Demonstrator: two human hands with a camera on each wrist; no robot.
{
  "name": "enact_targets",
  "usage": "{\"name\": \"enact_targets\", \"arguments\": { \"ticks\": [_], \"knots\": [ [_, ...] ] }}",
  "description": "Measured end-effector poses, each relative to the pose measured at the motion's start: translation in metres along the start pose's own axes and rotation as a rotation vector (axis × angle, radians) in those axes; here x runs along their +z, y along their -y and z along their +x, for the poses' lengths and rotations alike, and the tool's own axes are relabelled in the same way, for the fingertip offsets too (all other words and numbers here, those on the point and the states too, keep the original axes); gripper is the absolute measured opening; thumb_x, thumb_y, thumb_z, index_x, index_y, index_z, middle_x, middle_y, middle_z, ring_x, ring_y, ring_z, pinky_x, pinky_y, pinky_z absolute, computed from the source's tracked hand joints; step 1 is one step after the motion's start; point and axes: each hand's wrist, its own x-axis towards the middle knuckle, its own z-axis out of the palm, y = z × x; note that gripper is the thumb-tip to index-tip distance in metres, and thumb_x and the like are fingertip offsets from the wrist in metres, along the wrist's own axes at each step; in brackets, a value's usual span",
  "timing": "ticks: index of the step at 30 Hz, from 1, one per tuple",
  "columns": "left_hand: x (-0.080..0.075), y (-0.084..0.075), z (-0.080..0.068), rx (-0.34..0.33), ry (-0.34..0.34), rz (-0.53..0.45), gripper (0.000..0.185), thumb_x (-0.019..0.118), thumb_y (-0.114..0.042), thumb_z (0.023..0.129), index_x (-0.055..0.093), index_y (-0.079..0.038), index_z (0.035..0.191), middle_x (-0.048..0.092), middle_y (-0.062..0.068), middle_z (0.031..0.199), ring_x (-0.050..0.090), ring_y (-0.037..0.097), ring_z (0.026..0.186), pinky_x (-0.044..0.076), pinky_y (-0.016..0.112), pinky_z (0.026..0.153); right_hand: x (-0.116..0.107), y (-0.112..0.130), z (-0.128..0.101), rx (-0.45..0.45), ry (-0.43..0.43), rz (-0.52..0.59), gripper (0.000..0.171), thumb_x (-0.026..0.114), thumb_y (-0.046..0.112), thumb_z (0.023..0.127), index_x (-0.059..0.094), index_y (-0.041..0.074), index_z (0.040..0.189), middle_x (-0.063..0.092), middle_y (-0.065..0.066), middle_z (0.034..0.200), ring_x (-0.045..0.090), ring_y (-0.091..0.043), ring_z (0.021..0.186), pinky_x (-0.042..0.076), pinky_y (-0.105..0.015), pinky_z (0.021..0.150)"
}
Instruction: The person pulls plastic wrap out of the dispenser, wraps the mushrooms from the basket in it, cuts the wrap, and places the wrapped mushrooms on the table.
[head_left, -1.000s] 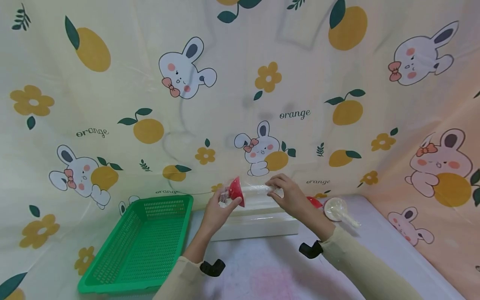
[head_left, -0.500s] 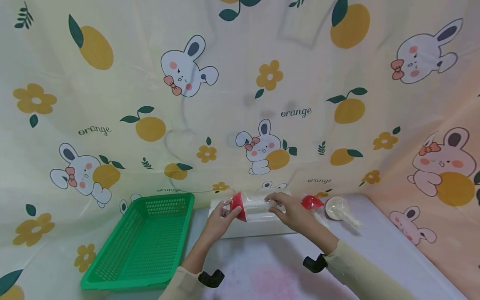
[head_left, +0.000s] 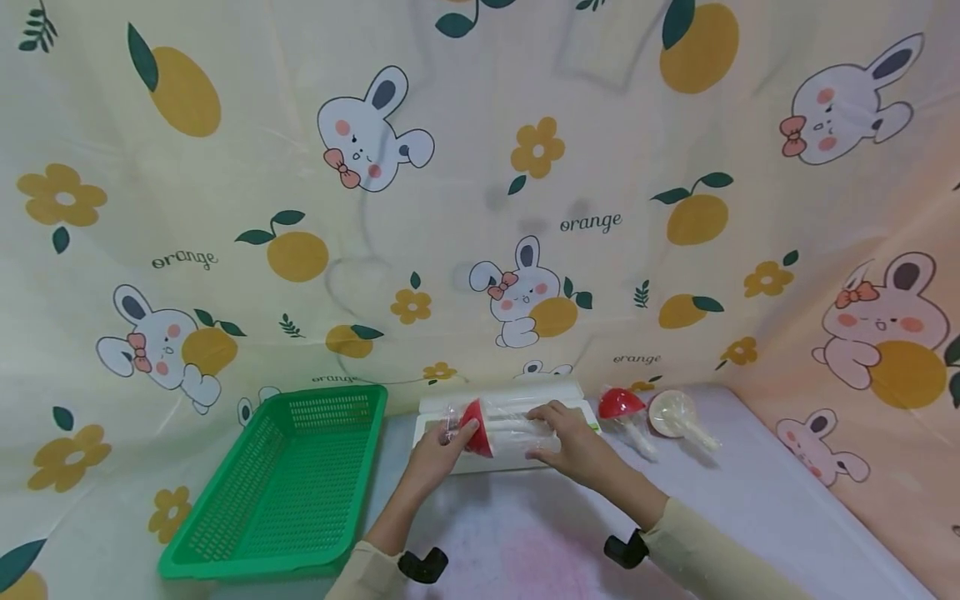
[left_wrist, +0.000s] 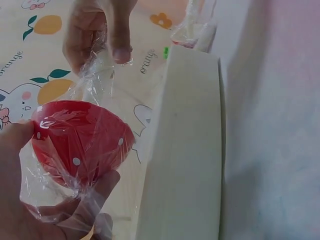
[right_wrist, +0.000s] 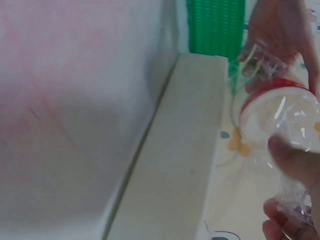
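1. Hidden or unclear: the clear plastic wrap is blurring the outline of the red mushroom-shaped toy with white dots (head_left: 476,427); its pale stem is showing only as a faint bar under my right hand. My right wrist view is out of focus and is cutting off most of my fingers.
2. Item in hand: the red cap is rounded, glossy and dotted white, and its underside is looking pale in the right wrist view (right_wrist: 281,116). It is lying sideways over the long white rectangular box (head_left: 510,417) at the back of the table.
3. My left hand (head_left: 438,450) is curling thumb and fingers around the wrapped cap (left_wrist: 80,140).
4. My right hand (head_left: 570,437) is pinching the wrap at the stem end, fingertips bent.
5. Nearby: a green perforated plastic basket (head_left: 281,487) is sitting left of the box; a second wrapped red mushroom (head_left: 621,406) and a wrapped cream-coloured one (head_left: 672,414) are lying to the right of it.
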Motion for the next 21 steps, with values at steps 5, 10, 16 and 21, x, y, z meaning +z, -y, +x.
{"name": "enact_targets", "arguments": {
  "ticks": [5, 10, 16, 21],
  "knots": [
    [0.003, 0.003, 0.0, -0.024, -0.023, 0.027, 0.093, 0.06, -0.077, 0.096, 0.058, -0.001, 0.148, 0.07, 0.019, 0.137, 0.065, 0.04, 0.126, 0.056, 0.061, 0.1, 0.007, -0.001, -0.001, -0.036, -0.046, -0.053, 0.052, 0.089, 0.017, 0.091, 0.065, 0.02, 0.137, 0.069, -0.003, 0.127, 0.068, -0.028, 0.117, 0.063, -0.046, 0.093],
    [0.004, 0.007, 0.0, 0.005, -0.04, 0.072, 0.09, 0.058, -0.075, 0.098, 0.06, -0.001, 0.149, 0.069, 0.022, 0.138, 0.065, 0.042, 0.127, 0.055, 0.062, 0.101, 0.011, -0.005, -0.003, -0.106, -0.126, -0.091, 0.044, 0.088, 0.015, 0.091, 0.073, 0.016, 0.133, 0.075, -0.005, 0.127, 0.072, -0.029, 0.117, 0.062, -0.048, 0.094],
    [0.001, 0.015, -0.001, 0.078, -0.112, 0.142, 0.076, 0.06, -0.069, 0.1, 0.068, -0.006, 0.142, 0.068, 0.017, 0.134, 0.059, 0.036, 0.119, 0.055, 0.059, 0.093, 0.019, -0.011, -0.004, -0.173, -0.182, -0.059, 0.041, 0.089, 0.01, 0.088, 0.077, 0.009, 0.127, 0.078, -0.007, 0.121, 0.074, -0.027, 0.111, 0.063, -0.045, 0.093],
    [-0.005, 0.023, 0.0, 0.219, -0.12, 0.153, 0.075, 0.076, -0.053, 0.097, 0.051, -0.015, 0.156, 0.056, 0.015, 0.15, 0.051, 0.037, 0.134, 0.047, 0.065, 0.107, 0.026, -0.016, -0.005, -0.173, -0.205, -0.019, 0.04, 0.088, 0.007, 0.088, 0.078, 0.007, 0.127, 0.079, -0.007, 0.119, 0.075, -0.023, 0.102, 0.064, -0.04, 0.085]
  ]
}}
